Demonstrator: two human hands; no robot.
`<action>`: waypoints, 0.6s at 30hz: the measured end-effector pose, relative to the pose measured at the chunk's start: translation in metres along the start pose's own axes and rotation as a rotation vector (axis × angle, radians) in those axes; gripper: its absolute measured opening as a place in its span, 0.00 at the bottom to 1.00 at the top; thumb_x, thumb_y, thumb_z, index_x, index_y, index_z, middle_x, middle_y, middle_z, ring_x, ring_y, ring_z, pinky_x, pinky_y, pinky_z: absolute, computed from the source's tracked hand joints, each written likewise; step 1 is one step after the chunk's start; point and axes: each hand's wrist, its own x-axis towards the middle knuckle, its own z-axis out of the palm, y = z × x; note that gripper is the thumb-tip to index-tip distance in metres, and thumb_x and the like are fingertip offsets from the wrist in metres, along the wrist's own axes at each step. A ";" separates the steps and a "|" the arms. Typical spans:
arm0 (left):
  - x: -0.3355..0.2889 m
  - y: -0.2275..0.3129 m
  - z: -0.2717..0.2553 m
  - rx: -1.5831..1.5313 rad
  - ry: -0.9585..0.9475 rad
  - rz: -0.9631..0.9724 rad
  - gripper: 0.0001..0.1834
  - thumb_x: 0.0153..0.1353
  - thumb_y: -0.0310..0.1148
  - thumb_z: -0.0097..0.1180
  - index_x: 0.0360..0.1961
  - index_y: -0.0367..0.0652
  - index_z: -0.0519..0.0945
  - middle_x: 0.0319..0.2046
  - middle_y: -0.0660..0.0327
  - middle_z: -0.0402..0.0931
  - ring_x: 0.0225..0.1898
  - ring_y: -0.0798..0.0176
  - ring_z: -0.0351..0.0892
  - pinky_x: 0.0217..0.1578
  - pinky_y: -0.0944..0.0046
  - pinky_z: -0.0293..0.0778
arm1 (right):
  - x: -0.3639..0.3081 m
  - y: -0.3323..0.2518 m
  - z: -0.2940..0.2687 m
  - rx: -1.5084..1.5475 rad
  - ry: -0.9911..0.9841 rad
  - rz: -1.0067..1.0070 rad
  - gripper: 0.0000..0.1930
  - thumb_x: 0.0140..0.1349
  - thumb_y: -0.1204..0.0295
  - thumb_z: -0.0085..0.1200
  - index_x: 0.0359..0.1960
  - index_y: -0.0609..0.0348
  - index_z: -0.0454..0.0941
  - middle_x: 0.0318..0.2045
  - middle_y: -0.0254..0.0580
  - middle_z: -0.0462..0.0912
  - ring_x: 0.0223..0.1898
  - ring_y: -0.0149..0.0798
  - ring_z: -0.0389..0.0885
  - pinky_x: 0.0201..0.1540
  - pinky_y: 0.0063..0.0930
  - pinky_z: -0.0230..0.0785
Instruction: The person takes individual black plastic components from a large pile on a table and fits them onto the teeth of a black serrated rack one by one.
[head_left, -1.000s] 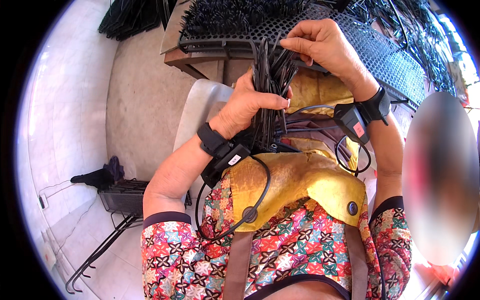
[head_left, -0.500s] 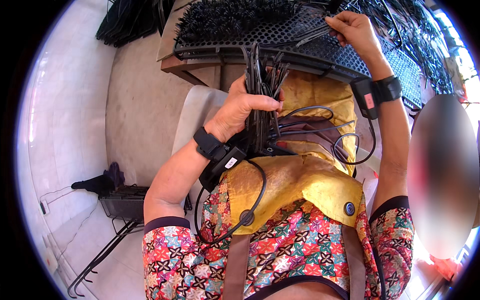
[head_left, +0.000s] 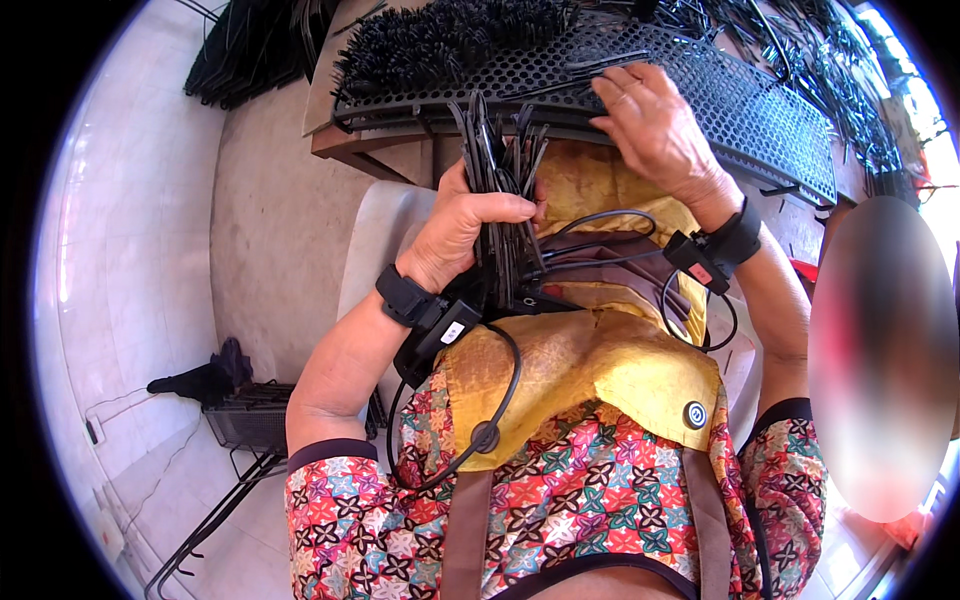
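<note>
Right hand (head_left: 660,135) has shifted left and toward the body compared with the frame half a second ago, when it pinched strips farther out over the rack (head_left: 765,125); left hand (head_left: 450,230) has maintained its grip. Rack: black, perforated, resting on a table (head_left: 345,152) at the top of the view. Apron (head_left: 540,360): yellow, worn over a patterned shirt (head_left: 560,490). Pile (head_left: 450,45): black strips, densely packed at the rack's left end. Basket (head_left: 240,430): dark mesh, at lower left, well apart from both hands. Bundle (head_left: 495,160): black strips, roughly upright, in front of the rack's near edge and above the apron. Left hand: fingers wrapped around the bundle, thumb laid across its near face. Right hand: palm down at the rack's near edge, fingers bent and moderately parted, thumb separated. Wrist units (head_left: 697,262): black boxes on straps, one per forearm, with a cable (head_left: 510,390) looping from the left one. Loose strips (head_left: 600,64): lying on the rack, just beyond the right fingertips.
</note>
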 end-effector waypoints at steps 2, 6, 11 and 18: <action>-0.001 0.000 -0.001 -0.002 -0.002 -0.003 0.23 0.41 0.20 0.60 0.43 0.39 0.73 0.30 0.58 0.78 0.31 0.64 0.79 0.33 0.65 0.75 | -0.003 -0.001 0.003 -0.020 -0.008 -0.002 0.15 0.50 0.72 0.57 0.39 0.66 0.73 0.38 0.48 0.75 0.40 0.49 0.71 0.46 0.37 0.66; -0.001 0.001 0.000 0.000 0.006 0.005 0.23 0.41 0.21 0.60 0.43 0.39 0.73 0.30 0.58 0.78 0.31 0.64 0.79 0.34 0.66 0.75 | -0.009 0.003 0.004 -0.018 -0.002 -0.035 0.13 0.47 0.72 0.52 0.35 0.63 0.73 0.32 0.44 0.71 0.36 0.45 0.69 0.40 0.34 0.67; -0.002 0.001 0.000 0.012 0.006 -0.001 0.23 0.41 0.21 0.60 0.43 0.39 0.73 0.30 0.59 0.78 0.30 0.65 0.79 0.34 0.66 0.75 | -0.008 0.000 0.004 -0.037 0.002 -0.029 0.09 0.44 0.73 0.49 0.29 0.61 0.72 0.27 0.42 0.67 0.32 0.43 0.68 0.35 0.33 0.67; -0.001 0.003 0.000 0.007 -0.020 -0.009 0.22 0.42 0.21 0.60 0.42 0.38 0.73 0.29 0.59 0.78 0.30 0.65 0.78 0.32 0.66 0.75 | -0.002 -0.002 -0.006 -0.063 -0.109 -0.014 0.05 0.44 0.74 0.49 0.23 0.60 0.69 0.23 0.43 0.67 0.29 0.44 0.69 0.28 0.34 0.68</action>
